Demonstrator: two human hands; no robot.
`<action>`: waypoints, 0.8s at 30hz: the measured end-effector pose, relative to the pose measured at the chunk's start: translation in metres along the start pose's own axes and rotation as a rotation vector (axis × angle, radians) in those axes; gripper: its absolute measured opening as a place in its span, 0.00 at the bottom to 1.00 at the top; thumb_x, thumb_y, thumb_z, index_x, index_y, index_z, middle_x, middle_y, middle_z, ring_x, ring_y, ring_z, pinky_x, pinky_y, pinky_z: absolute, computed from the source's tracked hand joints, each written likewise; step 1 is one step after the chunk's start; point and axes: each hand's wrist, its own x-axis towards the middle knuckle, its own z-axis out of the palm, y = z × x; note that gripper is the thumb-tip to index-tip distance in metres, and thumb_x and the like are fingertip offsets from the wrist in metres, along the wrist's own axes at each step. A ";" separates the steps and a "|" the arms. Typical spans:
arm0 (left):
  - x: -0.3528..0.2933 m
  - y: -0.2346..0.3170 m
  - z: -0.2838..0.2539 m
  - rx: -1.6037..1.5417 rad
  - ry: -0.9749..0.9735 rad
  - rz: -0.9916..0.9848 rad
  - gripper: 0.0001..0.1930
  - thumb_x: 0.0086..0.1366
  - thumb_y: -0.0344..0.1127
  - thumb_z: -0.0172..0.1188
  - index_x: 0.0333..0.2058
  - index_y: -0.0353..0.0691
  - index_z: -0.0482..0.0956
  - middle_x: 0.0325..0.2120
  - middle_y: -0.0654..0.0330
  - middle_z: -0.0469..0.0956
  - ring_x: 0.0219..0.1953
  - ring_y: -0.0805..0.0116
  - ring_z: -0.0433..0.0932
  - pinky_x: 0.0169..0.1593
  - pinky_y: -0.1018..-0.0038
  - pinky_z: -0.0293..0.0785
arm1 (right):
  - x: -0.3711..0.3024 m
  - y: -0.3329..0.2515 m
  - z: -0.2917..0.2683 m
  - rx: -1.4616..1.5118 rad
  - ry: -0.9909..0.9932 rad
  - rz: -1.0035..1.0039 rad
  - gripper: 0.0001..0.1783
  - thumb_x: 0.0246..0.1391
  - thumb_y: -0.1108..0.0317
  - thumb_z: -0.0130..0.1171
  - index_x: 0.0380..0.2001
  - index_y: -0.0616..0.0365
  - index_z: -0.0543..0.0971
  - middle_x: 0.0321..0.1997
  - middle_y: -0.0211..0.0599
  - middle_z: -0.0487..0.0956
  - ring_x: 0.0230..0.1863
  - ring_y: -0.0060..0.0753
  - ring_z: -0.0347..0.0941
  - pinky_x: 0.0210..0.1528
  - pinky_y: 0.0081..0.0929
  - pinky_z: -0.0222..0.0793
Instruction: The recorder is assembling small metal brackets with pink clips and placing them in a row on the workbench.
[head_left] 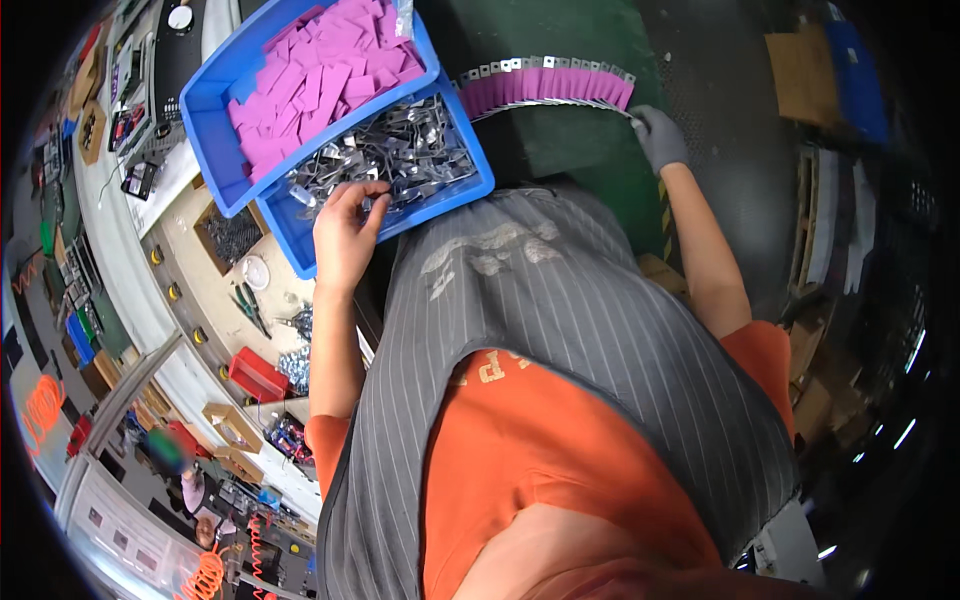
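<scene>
My left hand (347, 225) is bare and reaches into a blue bin (478, 170) filled with small shiny metal clips (410, 150), fingers curled among them. My right hand (659, 136) wears a grey glove and pinches the right end of a long curved row of metal-tabbed magenta pieces (545, 82) lying on a dark green surface (580, 40). A second blue bin (215, 95) behind the first holds a heap of magenta rectangular pads (320, 70).
A workbench at the left carries pliers (250, 308), a red box (257, 374), a round white dish (256, 272) and loose metal parts (296, 366). Cardboard boxes (800, 65) and stacked items stand at the right. Another person (195, 490) stands at lower left.
</scene>
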 end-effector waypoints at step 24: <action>0.071 0.026 -0.075 0.324 0.331 0.210 0.05 0.55 0.34 0.63 0.32 0.44 0.83 0.27 0.60 0.81 0.23 0.68 0.76 0.29 0.76 0.71 | 0.029 -0.323 0.003 -0.457 -0.565 -0.979 0.15 0.44 0.73 0.54 0.38 0.55 0.80 0.36 0.43 0.80 0.41 0.45 0.76 0.45 0.37 0.70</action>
